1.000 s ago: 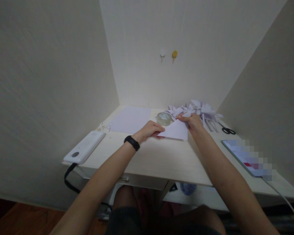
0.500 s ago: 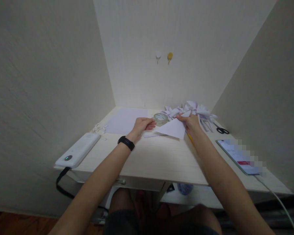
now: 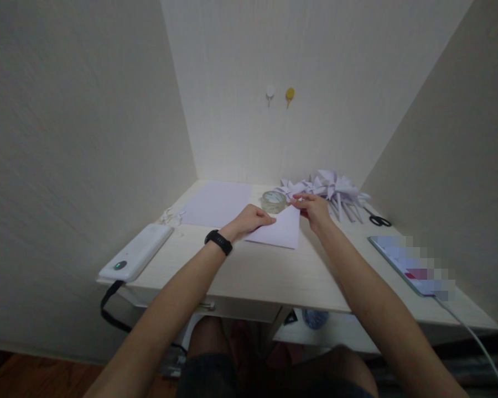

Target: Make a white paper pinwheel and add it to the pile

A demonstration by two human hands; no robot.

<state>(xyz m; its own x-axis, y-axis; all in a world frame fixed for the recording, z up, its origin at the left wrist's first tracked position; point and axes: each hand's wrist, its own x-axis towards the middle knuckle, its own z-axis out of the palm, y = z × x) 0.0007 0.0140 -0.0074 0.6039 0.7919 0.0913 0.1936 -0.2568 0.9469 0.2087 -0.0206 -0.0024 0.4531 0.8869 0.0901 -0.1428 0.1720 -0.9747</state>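
Observation:
A white sheet of paper (image 3: 279,232) lies flat on the pale wooden desk (image 3: 274,276). My left hand (image 3: 251,218), with a black band on the wrist, rests curled on the sheet's left edge and presses it down. My right hand (image 3: 313,209) pinches the sheet's far right corner, fingers closed on it. Right behind the sheet stands a roll of clear tape (image 3: 273,201).
A pile of folded white paper shapes (image 3: 332,189) lies at the back right, with black scissors (image 3: 378,220) beside it. A plain sheet (image 3: 218,203) lies back left, a white power bank (image 3: 136,258) at the left edge, a phone with a cable (image 3: 410,264) at the right.
The paper was held up as a folded triangle between both hands; now it lies flat on the desk as a four-sided sheet, with my hands still on its edges.

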